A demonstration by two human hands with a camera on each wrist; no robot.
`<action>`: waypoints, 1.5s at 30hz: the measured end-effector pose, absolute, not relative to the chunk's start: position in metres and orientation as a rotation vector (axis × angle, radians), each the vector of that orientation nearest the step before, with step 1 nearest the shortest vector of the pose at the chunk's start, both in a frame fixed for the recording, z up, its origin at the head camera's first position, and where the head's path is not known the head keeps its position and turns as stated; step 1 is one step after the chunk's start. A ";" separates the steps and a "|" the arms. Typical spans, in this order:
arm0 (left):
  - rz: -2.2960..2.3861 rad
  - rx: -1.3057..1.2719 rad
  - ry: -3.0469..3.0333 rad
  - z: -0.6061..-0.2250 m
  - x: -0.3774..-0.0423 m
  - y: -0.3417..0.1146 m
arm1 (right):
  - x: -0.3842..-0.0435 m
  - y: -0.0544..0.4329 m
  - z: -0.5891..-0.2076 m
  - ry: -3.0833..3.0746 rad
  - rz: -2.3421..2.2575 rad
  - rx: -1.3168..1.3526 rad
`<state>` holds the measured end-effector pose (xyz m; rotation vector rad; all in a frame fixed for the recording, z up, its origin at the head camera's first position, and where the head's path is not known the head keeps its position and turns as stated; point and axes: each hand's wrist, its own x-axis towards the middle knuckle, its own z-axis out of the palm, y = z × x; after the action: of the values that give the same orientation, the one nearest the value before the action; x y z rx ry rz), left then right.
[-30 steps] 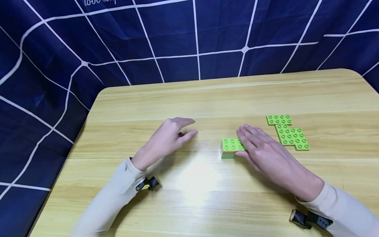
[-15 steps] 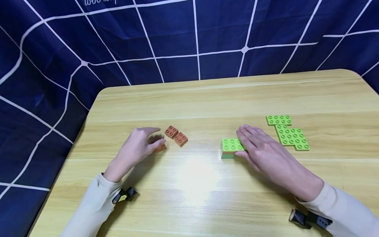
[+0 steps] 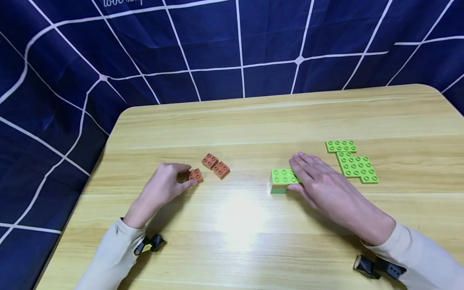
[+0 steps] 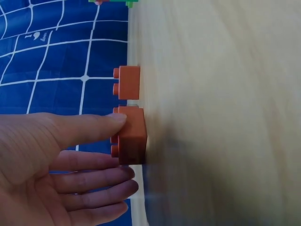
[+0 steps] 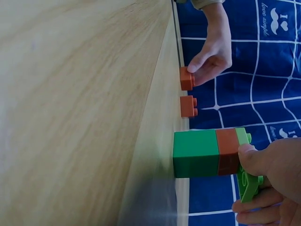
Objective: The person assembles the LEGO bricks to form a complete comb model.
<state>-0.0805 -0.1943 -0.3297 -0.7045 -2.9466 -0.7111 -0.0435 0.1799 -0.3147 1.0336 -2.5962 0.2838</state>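
My left hand (image 3: 161,187) pinches the leftmost orange toy building brick (image 3: 196,175), thumb on its near side and fingers around the far side; the brick stands on the table. Beside it sit two more orange bricks, one farther back (image 3: 210,160) and one to the right (image 3: 221,170). My right hand (image 3: 326,191) grips the top of a brick stack at the table's middle right. That stack has a dark green base (image 5: 195,153), an orange layer (image 5: 228,150) and a lime green plate (image 3: 282,176) on top, overhanging on one side. My right palm hides part of the plate.
Several flat lime green plates (image 3: 357,166) lie edge to edge on the wooden table (image 3: 232,129), behind and right of my right hand. A dark blue curtain (image 3: 268,44) with white lines hangs along the back and left edges.
My left hand has moved left and nearer, uncovering the orange bricks, and its thumb and fingers have closed on the leftmost one. The right hand stays on the stack.
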 end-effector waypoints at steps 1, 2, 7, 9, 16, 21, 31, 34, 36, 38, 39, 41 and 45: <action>-0.714 -0.717 -2.942 -0.330 -0.080 -0.195 | -0.044 0.180 -0.315 -2.597 0.284 1.034; -0.714 -0.726 -2.940 -0.331 -0.080 -0.195 | -0.044 0.180 -0.314 -2.599 0.284 1.034; -0.709 -0.738 -2.934 -0.333 -0.080 -0.194 | -0.044 0.180 -0.314 -2.611 0.285 1.030; -0.703 -0.738 -2.931 -0.334 -0.080 -0.193 | -0.044 0.180 -0.313 -2.615 0.285 1.027; -0.720 -0.743 -2.911 -0.334 -0.081 -0.191 | -0.044 0.180 -0.314 -2.612 0.280 1.024; -0.736 -0.749 -2.898 -0.331 -0.080 -0.190 | -0.044 0.180 -0.314 -2.619 0.278 1.017; -0.733 -0.778 -2.874 -0.323 -0.077 -0.183 | -0.042 0.180 -0.314 -2.621 0.280 1.020; -0.714 -0.791 -2.867 -0.320 -0.076 -0.181 | -0.042 0.180 -0.314 -2.619 0.278 1.021; -0.706 -0.803 -2.863 -0.317 -0.075 -0.178 | -0.042 0.180 -0.314 -2.621 0.276 1.020; -0.702 -0.813 -2.857 -0.315 -0.074 -0.176 | -0.042 0.179 -0.314 -2.624 0.272 1.019; -0.700 -0.815 -2.853 -0.314 -0.073 -0.174 | -0.042 0.179 -0.314 -2.625 0.270 1.018; -0.697 -0.817 -2.848 -0.312 -0.072 -0.171 | -0.042 0.179 -0.314 -2.627 0.267 1.015; -0.690 -0.826 -2.838 -0.308 -0.070 -0.165 | -0.043 0.179 -0.314 -2.623 0.265 1.016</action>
<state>-0.0704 -0.1654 -0.3079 -0.8261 -2.8383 -0.6896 -0.0425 0.1787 -0.3137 1.0158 -2.6230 0.2651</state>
